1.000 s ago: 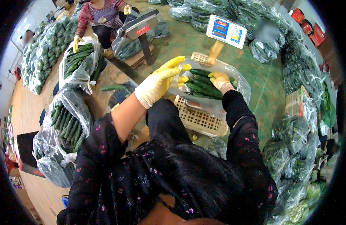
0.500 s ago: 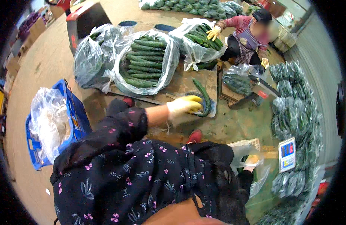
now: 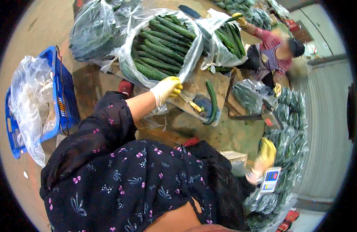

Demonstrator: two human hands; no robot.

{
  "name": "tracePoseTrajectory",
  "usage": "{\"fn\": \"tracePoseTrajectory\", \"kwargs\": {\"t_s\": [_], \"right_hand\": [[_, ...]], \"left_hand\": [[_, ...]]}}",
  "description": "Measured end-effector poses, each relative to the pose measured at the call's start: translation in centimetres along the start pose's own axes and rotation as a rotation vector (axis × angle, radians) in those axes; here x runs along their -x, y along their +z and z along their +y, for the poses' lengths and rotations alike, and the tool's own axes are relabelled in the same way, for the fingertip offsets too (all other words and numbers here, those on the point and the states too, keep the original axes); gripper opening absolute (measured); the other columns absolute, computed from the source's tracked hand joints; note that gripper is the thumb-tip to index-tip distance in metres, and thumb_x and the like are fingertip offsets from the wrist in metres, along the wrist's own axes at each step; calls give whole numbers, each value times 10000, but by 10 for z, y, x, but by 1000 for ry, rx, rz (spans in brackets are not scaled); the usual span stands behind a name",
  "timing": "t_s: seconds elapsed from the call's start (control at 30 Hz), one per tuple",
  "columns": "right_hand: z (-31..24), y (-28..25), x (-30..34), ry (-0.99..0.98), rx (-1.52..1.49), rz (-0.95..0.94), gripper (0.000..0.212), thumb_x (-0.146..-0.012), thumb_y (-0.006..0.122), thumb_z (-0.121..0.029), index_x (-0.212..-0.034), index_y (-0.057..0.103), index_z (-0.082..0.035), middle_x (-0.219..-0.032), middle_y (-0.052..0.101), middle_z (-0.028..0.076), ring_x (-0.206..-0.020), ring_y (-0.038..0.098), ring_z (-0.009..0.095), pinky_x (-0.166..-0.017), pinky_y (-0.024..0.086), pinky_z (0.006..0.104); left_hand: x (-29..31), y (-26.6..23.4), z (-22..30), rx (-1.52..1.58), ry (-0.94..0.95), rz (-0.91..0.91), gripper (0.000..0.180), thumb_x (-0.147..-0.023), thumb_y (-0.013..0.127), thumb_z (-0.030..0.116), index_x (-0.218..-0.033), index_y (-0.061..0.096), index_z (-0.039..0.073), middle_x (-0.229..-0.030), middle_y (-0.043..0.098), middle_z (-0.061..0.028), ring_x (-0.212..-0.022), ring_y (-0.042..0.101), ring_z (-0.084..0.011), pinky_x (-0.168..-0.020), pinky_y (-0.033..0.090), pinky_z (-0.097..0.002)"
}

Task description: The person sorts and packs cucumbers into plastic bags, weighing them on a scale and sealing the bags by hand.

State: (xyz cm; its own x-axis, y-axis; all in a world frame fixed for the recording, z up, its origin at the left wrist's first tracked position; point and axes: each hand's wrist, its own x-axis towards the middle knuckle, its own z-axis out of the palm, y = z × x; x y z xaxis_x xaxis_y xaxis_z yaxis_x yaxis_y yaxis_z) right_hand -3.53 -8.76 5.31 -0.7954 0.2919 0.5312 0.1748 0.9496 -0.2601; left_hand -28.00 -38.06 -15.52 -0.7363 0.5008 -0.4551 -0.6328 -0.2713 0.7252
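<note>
- The left hand (image 3: 168,91), gloved in yellow, has its fingers curled at the far-left end of a slim tool (image 3: 190,102); whether they grip it cannot be told, since the fingertips are hidden.
- The right hand (image 3: 265,154), also gloved, is blurred beside the white scale display (image 3: 270,179); its palm is out of sight, and whether it is open or closed cannot be told.
- The pale crate (image 3: 234,156), left of the right hand, is partly covered by the person's dark hair (image 3: 217,181).
- The tool lies, as seen, over a flat board, its long axis slanting from the fingers toward the near right. Its pale yellow handle points near right; the end by the glove is concealed.
- Just right of the handle, a single cucumber (image 3: 212,101) runs far to near, bowed to the right, its near end curving left.
- The blue basket (image 3: 65,104), on the left, holds crumpled clear plastic (image 3: 31,98) that hides most of its inside.
- Beyond the left hand, an open clear bag (image 3: 126,58) holds cucumbers slanting from far left to near right; the lower layers are covered.
- Farther right, a co-worker (image 3: 269,58) reaches one glove to another cucumber bag (image 3: 221,48).
</note>
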Motion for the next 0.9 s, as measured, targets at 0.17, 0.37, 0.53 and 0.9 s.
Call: {"fn": "tracePoseTrajectory", "kwargs": {"t_s": [0.17,0.37,0.53,0.9], "right_hand": [[-78,193,-86,-152,-387,-415,217,-713,730,-116,-649,548,-15,-717,536,54,-623,480,154,-588,397,287],[-180,357,-137,-624,-328,-423,369,-689,689,-151,-1032,589,-55,-1026,592,133,-990,555,315,-868,442,389],[-219,398,-115,-495,229,-683,510,-693,725,-187,-1146,507,-97,-1071,564,139,-1046,535,327,-854,452,424],[-152,313,-91,567,-1317,-1047,369,-944,431,-318,-1123,555,-19,-739,585,8,-480,422,57,-391,312,195]], "left_hand": [[13,8,-9,-223,113,-47,446,-823,544,197,-1224,468,17,-940,597,-55,-733,544,-134,-659,464,-284],[14,3,-6,-222,122,0,487,-834,549,205,-1256,445,-17,-1007,599,-79,-791,557,-128,-706,467,-268],[12,-10,2,-169,141,41,465,-825,550,187,-1234,457,-13,-1003,600,-85,-798,555,-133,-710,468,-273],[21,-13,12,-75,81,83,422,-841,538,185,-1232,457,50,-930,589,-59,-743,552,-139,-669,471,-280]]}}
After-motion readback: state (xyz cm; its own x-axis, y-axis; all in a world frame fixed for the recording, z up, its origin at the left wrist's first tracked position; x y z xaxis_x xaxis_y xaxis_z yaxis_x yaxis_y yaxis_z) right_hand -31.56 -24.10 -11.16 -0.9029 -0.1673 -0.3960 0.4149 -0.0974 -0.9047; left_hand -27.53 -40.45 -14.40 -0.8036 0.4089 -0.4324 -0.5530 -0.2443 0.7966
